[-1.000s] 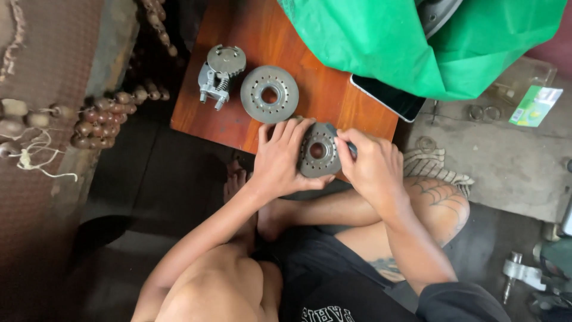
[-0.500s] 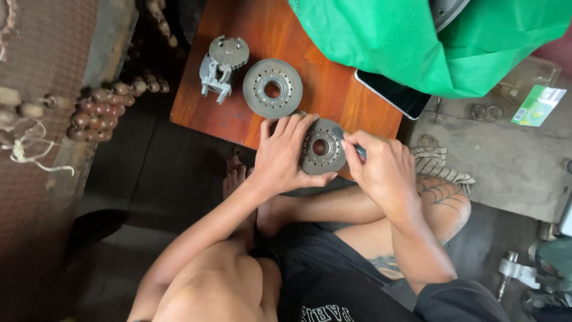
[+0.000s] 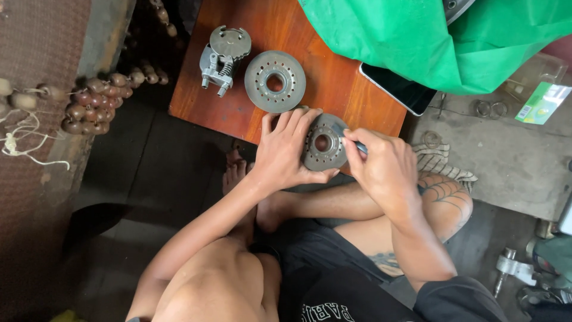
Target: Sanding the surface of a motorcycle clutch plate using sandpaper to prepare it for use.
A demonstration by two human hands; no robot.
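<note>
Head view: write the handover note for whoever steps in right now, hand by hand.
Left hand: steadies a round metal disc with a centre hole at the near edge of the wooden table.
Right hand: pinches a slim tool with its tip on the disc's face.
On the table, untouched: a second perforated disc and a spring-loaded metal assembly. A green cloth and a dark phone lie to the right.
Done: cannot tell from this view.
Left: work on the held disc is under way; the other two parts are not fitted.

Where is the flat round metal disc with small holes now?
The flat round metal disc lies on the brown wooden table, between the spring assembly and green cloth.
</note>
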